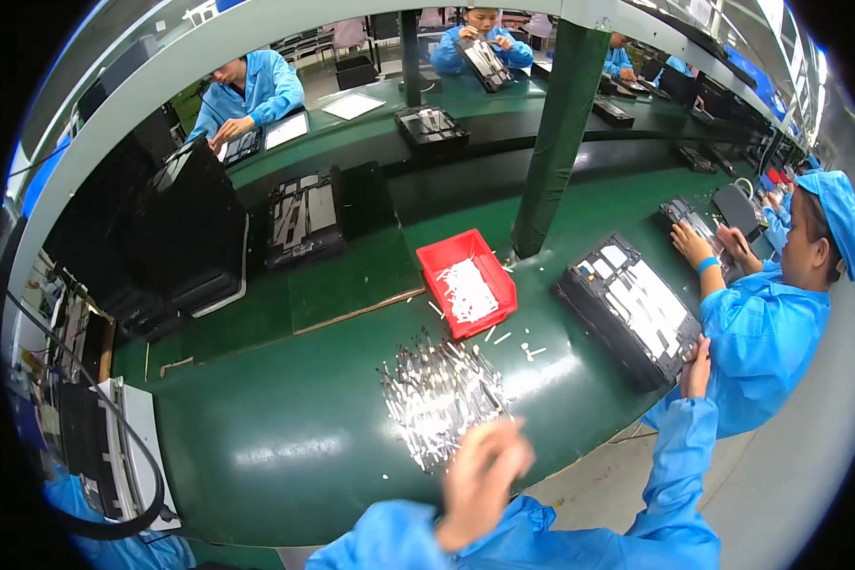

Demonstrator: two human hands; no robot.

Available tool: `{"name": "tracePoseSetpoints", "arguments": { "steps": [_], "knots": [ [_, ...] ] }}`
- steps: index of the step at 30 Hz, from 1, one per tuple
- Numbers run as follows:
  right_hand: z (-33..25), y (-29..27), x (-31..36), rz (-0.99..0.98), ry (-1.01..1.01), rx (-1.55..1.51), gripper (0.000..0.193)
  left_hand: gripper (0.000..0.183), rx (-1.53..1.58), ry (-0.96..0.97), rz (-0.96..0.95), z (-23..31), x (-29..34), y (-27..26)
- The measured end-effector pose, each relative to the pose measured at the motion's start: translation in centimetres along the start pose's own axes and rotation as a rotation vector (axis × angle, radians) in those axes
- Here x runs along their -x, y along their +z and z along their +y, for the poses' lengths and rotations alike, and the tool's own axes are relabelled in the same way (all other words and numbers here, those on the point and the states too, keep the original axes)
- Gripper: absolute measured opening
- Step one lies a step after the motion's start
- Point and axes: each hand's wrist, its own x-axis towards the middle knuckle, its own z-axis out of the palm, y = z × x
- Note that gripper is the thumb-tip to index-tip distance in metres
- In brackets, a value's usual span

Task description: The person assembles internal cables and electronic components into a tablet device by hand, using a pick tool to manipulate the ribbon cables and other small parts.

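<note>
My left hand (485,475) is over the near edge of a pile of thin black and silvery strips (437,404) on the green bench. Motion smears its fingers, so whether they hold anything is hidden. At the right, my right hand (698,369) grips the near corner of a black tray (627,309). This tray looks like the top of a thick stack and carries flat white and silvery parts. Beyond the strip pile stands a red bin (466,283) with small white pieces in it. A few loose white pieces (532,351) lie between the bin and the tray.
A green post (562,142) rises behind the bin. Tall black tray stacks (195,228) stand at the left, near another loaded tray (304,217). A co-worker (769,304) handles a tray close on my right. Other people work across the bench.
</note>
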Motion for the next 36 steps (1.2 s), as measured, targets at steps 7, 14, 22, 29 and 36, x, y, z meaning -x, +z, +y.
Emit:
{"name": "tracePoseSetpoints", "arguments": {
  "steps": [7, 14, 22, 29, 36],
  "knots": [
    [-5.6, 2.7, 3.0, -0.149, 0.058, 0.434, 0.057, 0.060, -0.103, -0.314, -0.290, -11.4, -5.0, 6.6],
    [-0.1, -3.5, -5.7, -0.271, 0.223, 0.378, 0.056, 0.072, -0.027, -0.083, -0.258, -16.0, -10.0, 11.2],
    [-5.6, 7.2, 10.4, -0.279, 0.452, -0.093, 0.048, 0.073, -0.240, -0.229, -0.210, -13.7, -7.0, 8.6],
    [-11.3, 7.9, 23.4, -0.118, 0.392, 0.075, 0.054, 0.075, -0.178, -0.003, -0.300, -1.7, 0.2, -0.7],
    [-11.4, 28.1, 37.6, -0.985, 0.232, -0.118, 0.069, 0.054, -0.005, -0.143, 0.588, 0.5, 14.2, -16.5]
  ]
}}
